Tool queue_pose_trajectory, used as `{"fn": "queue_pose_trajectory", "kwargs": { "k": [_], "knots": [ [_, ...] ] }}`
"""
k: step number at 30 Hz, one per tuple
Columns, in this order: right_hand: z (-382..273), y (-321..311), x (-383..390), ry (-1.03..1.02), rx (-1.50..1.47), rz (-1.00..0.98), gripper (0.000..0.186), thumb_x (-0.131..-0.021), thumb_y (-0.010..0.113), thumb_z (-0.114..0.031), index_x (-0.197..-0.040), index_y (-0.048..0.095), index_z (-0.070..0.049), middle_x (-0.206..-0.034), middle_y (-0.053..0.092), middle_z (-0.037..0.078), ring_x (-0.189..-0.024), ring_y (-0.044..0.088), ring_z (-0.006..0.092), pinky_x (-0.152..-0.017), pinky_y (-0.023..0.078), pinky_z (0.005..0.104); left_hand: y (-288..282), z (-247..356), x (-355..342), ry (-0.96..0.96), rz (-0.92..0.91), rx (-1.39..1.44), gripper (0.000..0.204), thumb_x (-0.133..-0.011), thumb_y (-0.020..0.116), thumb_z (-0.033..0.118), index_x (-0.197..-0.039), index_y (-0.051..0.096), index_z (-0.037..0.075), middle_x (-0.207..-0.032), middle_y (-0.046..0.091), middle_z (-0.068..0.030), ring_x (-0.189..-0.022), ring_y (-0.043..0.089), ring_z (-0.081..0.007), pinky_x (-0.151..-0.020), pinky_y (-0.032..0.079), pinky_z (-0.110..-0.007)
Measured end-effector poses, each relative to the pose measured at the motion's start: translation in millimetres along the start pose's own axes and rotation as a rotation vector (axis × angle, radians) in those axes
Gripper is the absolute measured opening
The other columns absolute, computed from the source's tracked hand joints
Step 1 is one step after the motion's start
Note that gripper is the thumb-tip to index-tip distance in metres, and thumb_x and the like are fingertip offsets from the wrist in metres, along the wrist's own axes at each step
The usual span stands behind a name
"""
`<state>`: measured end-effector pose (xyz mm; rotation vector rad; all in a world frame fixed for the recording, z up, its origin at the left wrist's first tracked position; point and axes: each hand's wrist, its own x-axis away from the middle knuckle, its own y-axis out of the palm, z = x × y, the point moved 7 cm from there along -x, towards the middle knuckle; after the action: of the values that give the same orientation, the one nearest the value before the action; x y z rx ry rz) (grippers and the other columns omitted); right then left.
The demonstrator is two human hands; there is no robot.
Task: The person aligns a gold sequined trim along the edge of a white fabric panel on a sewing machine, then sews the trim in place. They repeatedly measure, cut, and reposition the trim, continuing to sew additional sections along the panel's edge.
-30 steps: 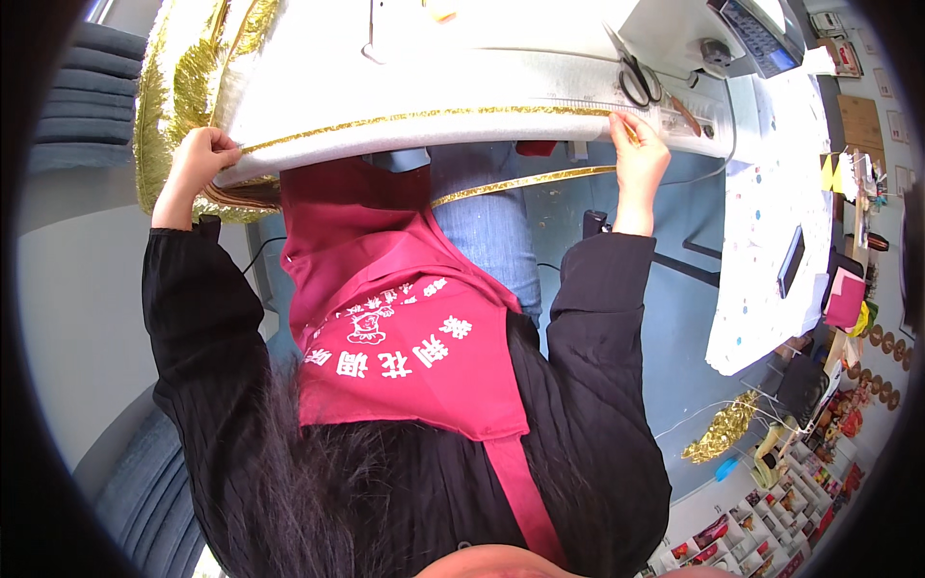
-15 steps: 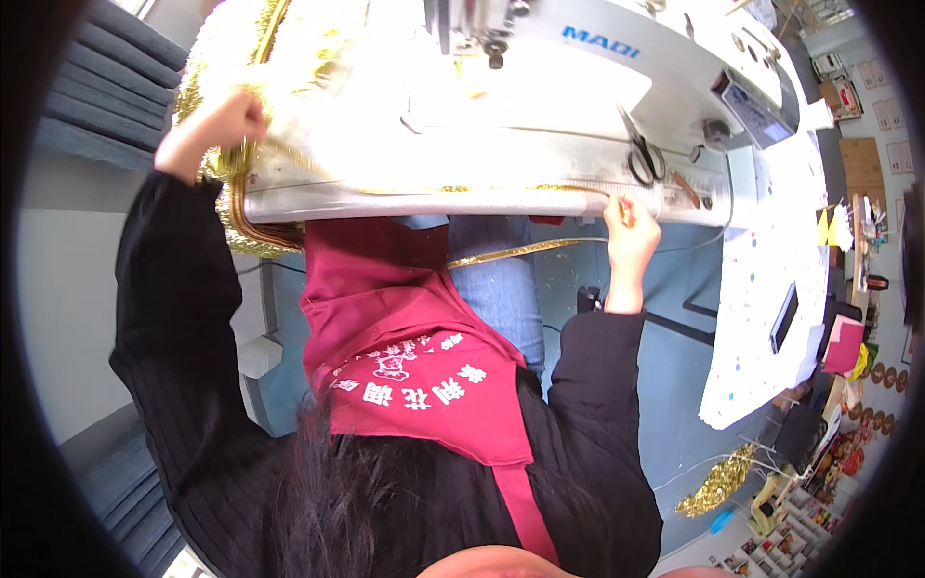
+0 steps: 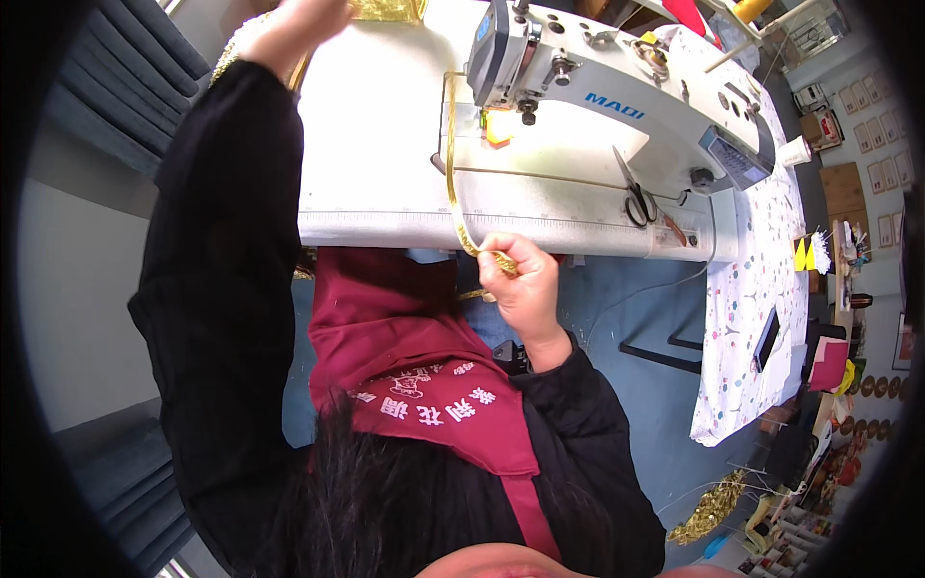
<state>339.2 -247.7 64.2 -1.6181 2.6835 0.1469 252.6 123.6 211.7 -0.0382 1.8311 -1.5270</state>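
Note:
My right hand (image 3: 525, 289) is closed on the narrow gold trim (image 3: 451, 164), just past the table's front edge. The trim runs up from it across the sewing table (image 3: 366, 144); more hangs below. My left hand (image 3: 294, 29) is at the top left, beside shiny gold material (image 3: 385, 8), its fingertips partly cut off by the frame. A white sewing machine (image 3: 617, 91) stands at the back, with a small orange-yellow piece (image 3: 497, 130) under its needle area. Black scissors (image 3: 638, 202) lie right of that.
A patterned cloth-covered table (image 3: 737, 376) with a dark flat device (image 3: 767, 339) is on the right. A gold tinsel bundle (image 3: 708, 506) lies low at right, near cluttered shelves. Grey cushions (image 3: 125, 87) are at left, and a cable (image 3: 674, 284) hangs below the table.
My left hand has moved up toward the back. My right hand has moved left and down relative to the table, and the trim, earlier stretched along the front edge, now runs front to back.

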Motion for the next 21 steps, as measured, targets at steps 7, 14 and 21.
{"fn": "queue_pose_trajectory", "kwargs": {
  "k": [7, 14, 21],
  "knots": [
    [4, 11, 3, -0.085, 0.197, -0.009, 0.008, -0.093, 0.071, -0.001, -0.099, 0.068, 0.003, -0.074, 0.064, -0.001, -0.068, 0.054, 0.0018, -0.063, 0.048, 0.0214, 27, 161, 167, 0.201, -0.217, 0.776, 0.029, -0.094, 0.059, 0.005, -0.123, 0.066, 0.005, -0.125, 0.069, -0.0143, -0.116, 0.064, -0.0329, -0.105, 0.047, -0.045],
    [-2, -4, 9, -0.092, 0.291, 0.057, 0.007, -0.091, 0.072, -0.006, -0.094, 0.069, 0.0, -0.069, 0.064, 0.003, -0.064, 0.056, 0.0053, -0.059, 0.049, 0.0261, 34, 225, 215, -0.078, -0.466, 1.424, 0.029, -0.099, 0.058, 0.012, -0.125, 0.06, -0.001, -0.11, 0.067, -0.0117, -0.103, 0.063, -0.0219, -0.094, 0.05, -0.037],
    [-6, -7, 13, -0.086, 0.297, 0.057, 0.007, -0.091, 0.072, -0.004, -0.094, 0.069, 0.001, -0.07, 0.065, 0.002, -0.066, 0.056, 0.0034, -0.059, 0.049, 0.0244, 27, 225, 219, -0.088, -0.307, 1.267, 0.013, -0.096, 0.065, 0.006, -0.107, 0.063, 0.0, -0.086, 0.061, -0.003, -0.07, 0.053, -0.0084, -0.061, 0.044, -0.024]
  ]
}}
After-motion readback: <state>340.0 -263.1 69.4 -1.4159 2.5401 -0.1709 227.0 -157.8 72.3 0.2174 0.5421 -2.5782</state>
